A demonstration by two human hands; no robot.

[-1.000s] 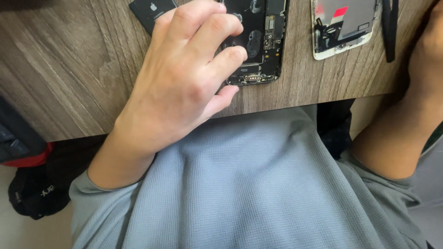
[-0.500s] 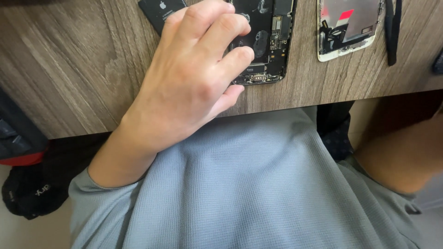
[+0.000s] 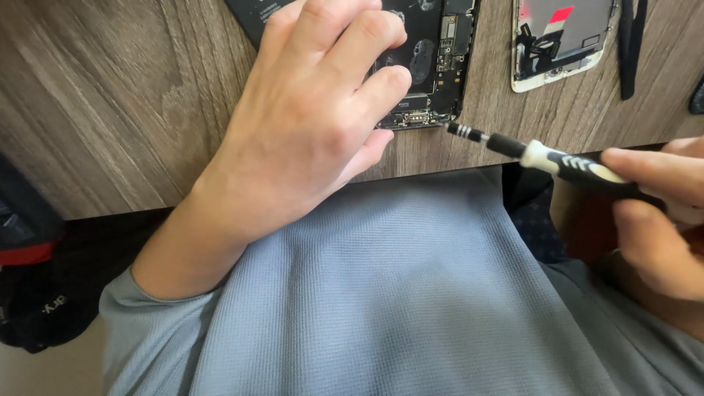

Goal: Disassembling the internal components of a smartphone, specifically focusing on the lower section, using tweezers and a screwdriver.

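**Head view: screwdriver tip at the corner of an opened phone**

Nearest the camera, a grey ribbed shirt (image 3: 411, 293) fills the lower frame, and the table edge runs just above it, under both wrists. Between the hands, along that edge, a short stretch of bare wood stays free; left of the left hand the wood is bare too.

The right hand (image 3: 656, 213) sits off the table's edge at the right border, fingers closed around the black-and-white handle of a small screwdriver (image 3: 543, 155). Its shaft slants up and left, with the tip just beside the bottom right corner of the opened phone body (image 3: 433, 66); I cannot tell if it touches.

The left hand (image 3: 308, 125) lies flat over the phone body's left part, fingers spread loosely, pressing it to the wooden table (image 3: 110, 95).

Beyond the right hand lie a detached screen panel (image 3: 561, 40) and a thin black tool (image 3: 631, 44). Below the left wrist, dark bags (image 3: 37, 293) rest on the floor.
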